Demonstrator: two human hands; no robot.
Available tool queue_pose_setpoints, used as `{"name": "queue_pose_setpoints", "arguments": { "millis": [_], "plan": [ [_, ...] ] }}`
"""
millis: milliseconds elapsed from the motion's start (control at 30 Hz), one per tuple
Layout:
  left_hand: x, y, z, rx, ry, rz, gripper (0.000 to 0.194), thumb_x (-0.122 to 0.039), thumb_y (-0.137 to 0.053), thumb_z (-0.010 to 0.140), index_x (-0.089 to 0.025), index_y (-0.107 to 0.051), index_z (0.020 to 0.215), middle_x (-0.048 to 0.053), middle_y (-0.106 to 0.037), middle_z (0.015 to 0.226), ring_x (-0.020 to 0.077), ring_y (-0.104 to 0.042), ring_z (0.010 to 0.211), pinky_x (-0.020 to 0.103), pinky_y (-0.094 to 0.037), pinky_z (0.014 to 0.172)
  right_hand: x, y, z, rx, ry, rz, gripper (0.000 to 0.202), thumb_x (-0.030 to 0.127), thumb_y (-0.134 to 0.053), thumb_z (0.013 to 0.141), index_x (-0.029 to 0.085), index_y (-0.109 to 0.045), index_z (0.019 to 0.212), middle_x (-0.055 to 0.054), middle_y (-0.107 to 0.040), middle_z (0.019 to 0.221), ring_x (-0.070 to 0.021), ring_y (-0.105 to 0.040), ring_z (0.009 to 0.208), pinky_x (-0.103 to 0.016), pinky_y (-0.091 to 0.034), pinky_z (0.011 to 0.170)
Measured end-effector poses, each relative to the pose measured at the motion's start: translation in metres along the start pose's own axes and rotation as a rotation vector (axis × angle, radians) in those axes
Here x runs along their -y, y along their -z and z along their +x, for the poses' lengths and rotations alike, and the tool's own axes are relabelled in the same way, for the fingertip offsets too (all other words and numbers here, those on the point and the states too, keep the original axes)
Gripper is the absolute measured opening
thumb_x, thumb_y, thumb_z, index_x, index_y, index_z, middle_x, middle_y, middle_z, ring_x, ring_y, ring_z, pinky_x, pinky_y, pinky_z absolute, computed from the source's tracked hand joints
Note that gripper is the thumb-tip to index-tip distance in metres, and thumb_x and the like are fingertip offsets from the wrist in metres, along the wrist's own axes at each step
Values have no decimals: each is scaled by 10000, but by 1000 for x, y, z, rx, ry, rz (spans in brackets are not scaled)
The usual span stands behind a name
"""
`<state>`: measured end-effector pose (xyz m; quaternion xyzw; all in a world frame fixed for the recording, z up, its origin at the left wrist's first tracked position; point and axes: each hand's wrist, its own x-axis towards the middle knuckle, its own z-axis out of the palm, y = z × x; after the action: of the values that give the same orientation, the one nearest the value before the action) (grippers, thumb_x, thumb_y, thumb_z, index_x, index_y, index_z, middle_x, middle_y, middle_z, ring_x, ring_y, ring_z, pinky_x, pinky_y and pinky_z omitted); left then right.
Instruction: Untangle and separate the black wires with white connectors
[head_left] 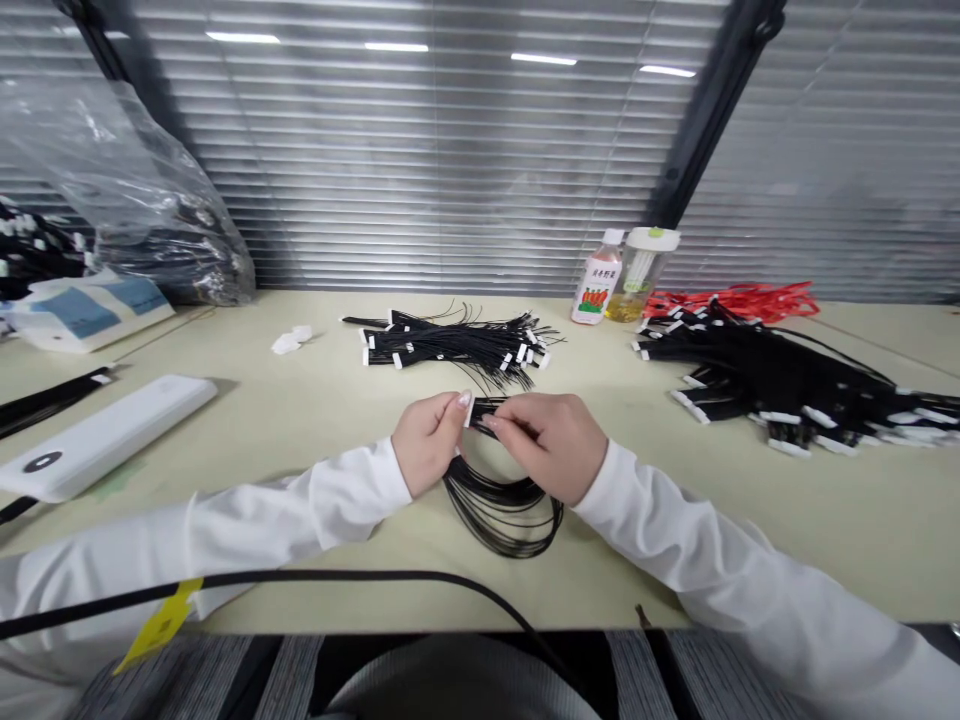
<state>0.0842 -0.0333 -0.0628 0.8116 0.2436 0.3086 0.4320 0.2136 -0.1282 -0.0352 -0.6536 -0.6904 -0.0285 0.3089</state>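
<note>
My left hand (429, 440) is closed, pinching a white connector (469, 410) at the end of a bundle of thin black wires (517, 530). The wires bend down in a loop over the table between my hands. Close to the connector, the fingers of my right hand (559, 445) are pressed together on the same black wires. Part of the wires is hidden behind the fingers. Beyond my hands lies a pile of black wire harnesses (457, 342) with white connectors at both ends.
On the right are more black harnesses (772, 370) and red wires (750, 300). A juice bottle (596, 282) and a lidded cup (641, 275) stand near the blinds. To the left are a white power bank (112, 435), white scraps (291, 340), a tissue pack (94, 312) and a plastic bag (172, 220). A black cable (330, 576) crosses in front.
</note>
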Motion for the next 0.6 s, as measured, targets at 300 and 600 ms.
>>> {"name": "queue_pose_setpoints", "arguments": {
  "millis": [300,600],
  "plan": [
    [1,5,1,-35,-6,-121,395,-456,-295,807,-146,-487,654,-36,-430,462,67,-416,463,190,-347,504,-31,6,7,30,-62,89,380,367,-563,664,162,-529,982,-42,-600,849,-133,-549,746,-273,-430,697],
    [2,16,8,-21,191,-345,254,-404,-402,704,-159,-456,661,-50,-414,379,70,-388,333,177,-289,361,-102,76,27,-656,-550,755,255,315,-625,551,156,-437,621,31,-501,488,-20,-309,306,-169,-209,289]
  ]
}}
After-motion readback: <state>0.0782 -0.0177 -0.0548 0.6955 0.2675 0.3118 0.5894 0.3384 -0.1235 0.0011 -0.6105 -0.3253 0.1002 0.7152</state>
